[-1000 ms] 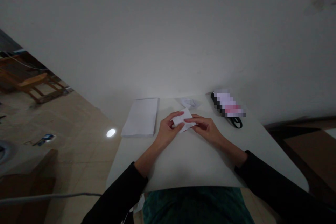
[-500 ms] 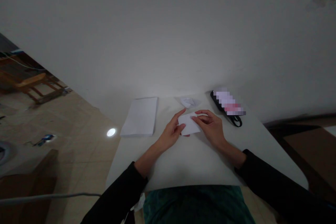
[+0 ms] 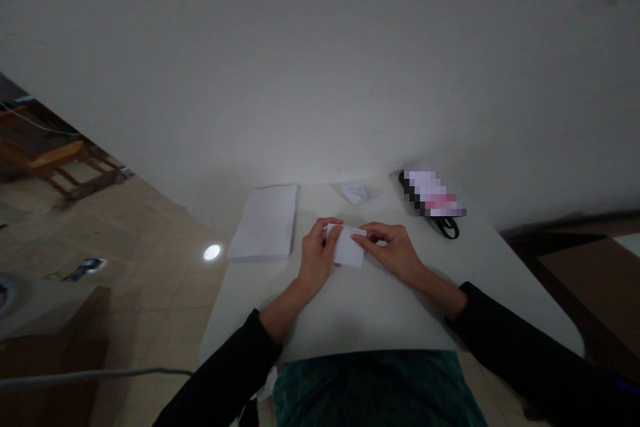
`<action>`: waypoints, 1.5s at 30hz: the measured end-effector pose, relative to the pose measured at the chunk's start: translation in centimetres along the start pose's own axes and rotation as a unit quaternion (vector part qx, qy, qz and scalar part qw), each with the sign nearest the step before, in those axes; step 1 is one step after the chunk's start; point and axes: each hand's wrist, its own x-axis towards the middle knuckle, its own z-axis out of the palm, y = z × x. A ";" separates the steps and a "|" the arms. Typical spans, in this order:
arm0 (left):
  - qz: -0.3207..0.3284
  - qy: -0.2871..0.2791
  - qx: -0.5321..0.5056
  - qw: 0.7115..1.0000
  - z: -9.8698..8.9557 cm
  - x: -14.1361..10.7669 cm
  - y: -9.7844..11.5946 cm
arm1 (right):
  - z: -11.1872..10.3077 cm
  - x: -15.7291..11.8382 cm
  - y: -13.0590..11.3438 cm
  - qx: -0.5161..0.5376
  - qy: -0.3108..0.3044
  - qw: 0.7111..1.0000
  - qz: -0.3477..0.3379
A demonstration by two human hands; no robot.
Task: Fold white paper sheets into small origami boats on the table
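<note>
Head view: no brand or label can be read; the phone (image 3: 433, 193) has its face blurred into blocks, and the paper (image 3: 350, 248) shows faint marks too small to tell. The paper lies between the 2 hands, above the table (image 3: 370, 320). The left hand (image 3: 317, 259) grasps its left side, thumb on the near face, fingers partly hidden. The right hand (image 3: 395, 252) pinches its upper right corner with thumb and fingers. Beyond the hands sits 1 folded piece (image 3: 356, 193); the stack (image 3: 265, 221) lies to the left, the phone to the right.
</note>
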 end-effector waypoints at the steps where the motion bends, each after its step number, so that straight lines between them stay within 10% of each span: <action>1: -0.002 0.007 0.006 1.000 0.0 -0.1 0.1 | 0.0 0.0 -0.2 0.003 -0.009 1.000 0.001; 11: 0.097 0.053 0.115 0.987 -0.6 0.1 0.5 | 0.1 -0.6 -1.2 0.037 0.034 0.999 -0.011; 16: 0.109 -0.063 0.140 0.982 -0.5 0.0 0.3 | -0.7 0.3 -0.1 0.051 0.092 0.994 0.019; 21: 0.127 -0.120 0.118 0.978 -1.2 0.5 0.6 | -1.2 1.3 1.2 0.043 -0.016 0.998 0.052; 25: -0.008 -0.245 -0.005 0.969 -1.6 0.6 0.1 | -0.7 1.1 1.1 0.127 -0.054 0.987 0.079; 32: -0.054 -0.119 -0.011 0.991 -2.0 1.3 0.0 | -1.4 1.3 1.0 0.218 -0.106 0.968 0.061; 39: -0.093 -0.164 0.005 0.982 -3.1 1.1 -1.0 | -1.3 1.1 4.5 0.238 -0.184 0.953 0.018; 45: 0.053 -0.267 0.171 0.947 -4.4 1.3 -0.9 | -1.9 0.9 5.3 0.143 -0.222 0.964 -0.015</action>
